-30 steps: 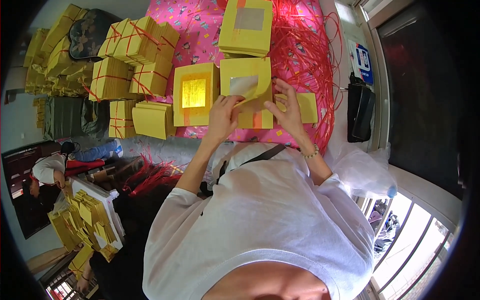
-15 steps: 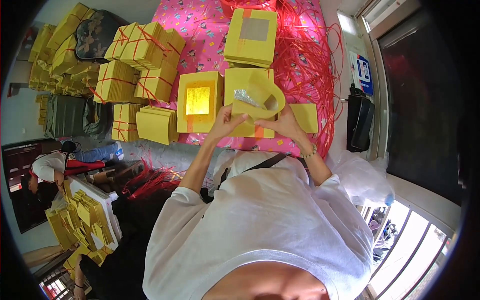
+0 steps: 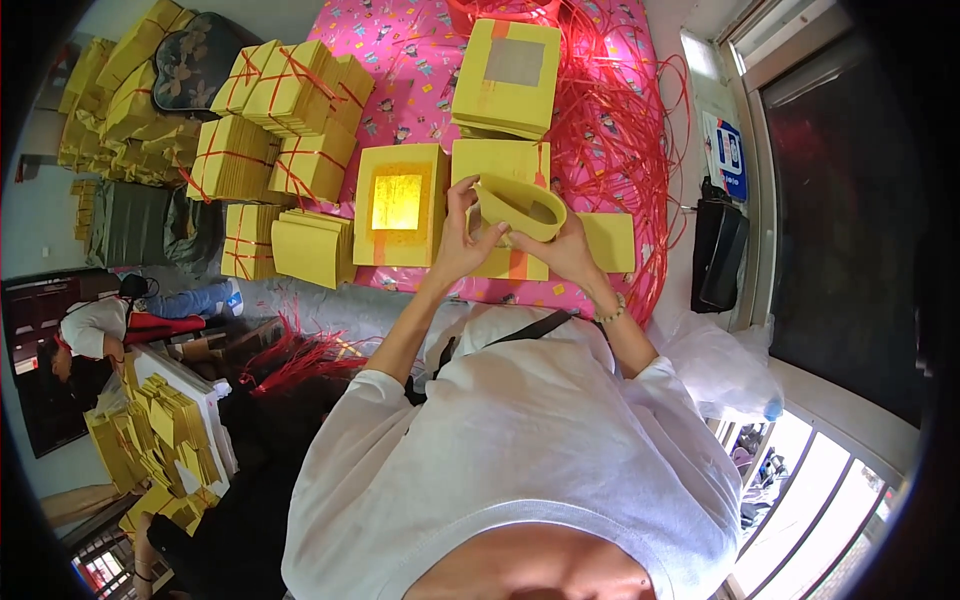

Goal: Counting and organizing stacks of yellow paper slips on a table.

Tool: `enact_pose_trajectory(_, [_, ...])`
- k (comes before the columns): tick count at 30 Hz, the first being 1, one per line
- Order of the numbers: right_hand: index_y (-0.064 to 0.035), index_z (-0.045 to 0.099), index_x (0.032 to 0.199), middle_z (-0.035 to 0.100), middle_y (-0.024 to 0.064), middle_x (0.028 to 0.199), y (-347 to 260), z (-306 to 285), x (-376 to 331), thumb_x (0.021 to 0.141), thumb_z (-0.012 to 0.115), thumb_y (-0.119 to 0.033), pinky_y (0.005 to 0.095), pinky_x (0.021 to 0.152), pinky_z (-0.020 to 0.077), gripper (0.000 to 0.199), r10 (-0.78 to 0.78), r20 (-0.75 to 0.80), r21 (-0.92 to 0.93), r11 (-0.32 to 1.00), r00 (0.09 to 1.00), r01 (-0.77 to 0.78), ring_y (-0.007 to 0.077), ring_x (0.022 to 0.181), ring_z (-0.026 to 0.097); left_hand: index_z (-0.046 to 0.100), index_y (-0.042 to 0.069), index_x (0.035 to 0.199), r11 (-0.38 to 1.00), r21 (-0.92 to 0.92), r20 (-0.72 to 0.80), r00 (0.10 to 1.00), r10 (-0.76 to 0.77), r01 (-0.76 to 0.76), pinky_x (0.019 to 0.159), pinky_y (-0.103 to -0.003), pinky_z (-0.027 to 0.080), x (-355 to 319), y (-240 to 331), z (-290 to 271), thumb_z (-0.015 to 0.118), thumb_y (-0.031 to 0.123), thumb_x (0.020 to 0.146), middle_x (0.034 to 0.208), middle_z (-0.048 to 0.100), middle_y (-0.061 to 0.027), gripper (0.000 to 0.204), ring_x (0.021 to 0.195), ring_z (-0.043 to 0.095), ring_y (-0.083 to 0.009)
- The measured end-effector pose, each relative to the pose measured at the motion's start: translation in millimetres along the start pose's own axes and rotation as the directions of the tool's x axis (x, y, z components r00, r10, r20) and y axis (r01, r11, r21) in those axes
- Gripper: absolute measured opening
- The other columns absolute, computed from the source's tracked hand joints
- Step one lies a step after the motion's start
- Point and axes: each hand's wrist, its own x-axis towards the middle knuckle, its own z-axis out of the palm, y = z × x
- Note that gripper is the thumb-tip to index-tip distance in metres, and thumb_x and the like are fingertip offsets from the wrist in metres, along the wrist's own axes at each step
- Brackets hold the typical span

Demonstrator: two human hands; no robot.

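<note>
A yellow paper sheet (image 3: 518,213) is curled into a loop, with its rounded edge facing up. My left hand (image 3: 462,238) grips its left side, thumb in front and fingers raised behind. On the right, my right hand (image 3: 570,248) pinches the lower edge; the two thumbs almost meet. Below the curled sheet lies a stack of yellow paper (image 3: 490,157). Left of it is a yellow stack with a shiny gold square (image 3: 398,203). Farther back stands a stack topped with a grey-silver square (image 3: 514,62). A flat yellow paper piece (image 3: 609,243) lies right of my right hand.
Tied yellow paper bundles (image 3: 238,160) stand at the left. Tangled red straps (image 3: 620,130) spread over the pink patterned cloth (image 3: 410,60) at right. A clear plastic bag (image 3: 720,365) hangs near my right elbow. At lower left, other people work by a table of yellow paper (image 3: 165,430).
The sheet has curled into a tighter, flatter loop, and its silver patch has turned out of sight. My left fingers have come up behind its left side.
</note>
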Motion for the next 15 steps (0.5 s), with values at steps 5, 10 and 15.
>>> enact_pose_trajectory(5, [0.0008, 0.055, 0.114, 0.063, 0.0067, 0.104, -17, -2, 1, 0.076, 0.072, -0.008, 0.0282, 0.082, 0.0482, 0.042, 0.064, -0.037, 0.039, 0.997, 0.997, -0.062, 0.0129, 0.094, 0.059, 0.043, 0.001, 0.119, 0.99, -0.065, 0.173, 0.978, -0.114, 0.127, 0.094, -0.028, 0.036, 9, 11, 1, 0.063, 0.0, 0.081, 0.109, 0.053, -0.0068, 0.043, 0.107, 0.048, -0.0141])
enact_pose_trajectory(10, [0.0022, 0.055, 0.114, 0.064, 0.007, 0.105, -36, -12, 4, 0.077, 0.071, -0.008, 0.0274, 0.082, 0.0487, 0.042, 0.154, -0.018, 0.021, 0.988, 0.988, -0.154, 0.0118, 0.094, 0.059, 0.044, 0.001, 0.12, 0.98, -0.114, 0.22, 0.966, -0.136, 0.164, 0.092, -0.027, 0.038, 16, 29, 5, 0.061, 0.002, 0.082, 0.109, 0.054, -0.0064, 0.042, 0.104, 0.049, -0.0126])
enact_pose_trajectory(15, [0.0022, 0.054, 0.115, 0.064, 0.0075, 0.105, -48, -13, 2, 0.078, 0.07, -0.006, 0.028, 0.081, 0.0493, 0.041, 0.161, -0.021, 0.035, 0.986, 0.987, -0.16, 0.0127, 0.094, 0.06, 0.042, 0.0, 0.121, 0.944, -0.218, 0.218, 0.955, -0.201, 0.249, 0.092, -0.026, 0.038, 17, 48, 12, 0.059, 0.004, 0.085, 0.112, 0.053, -0.007, 0.04, 0.105, 0.048, -0.0123])
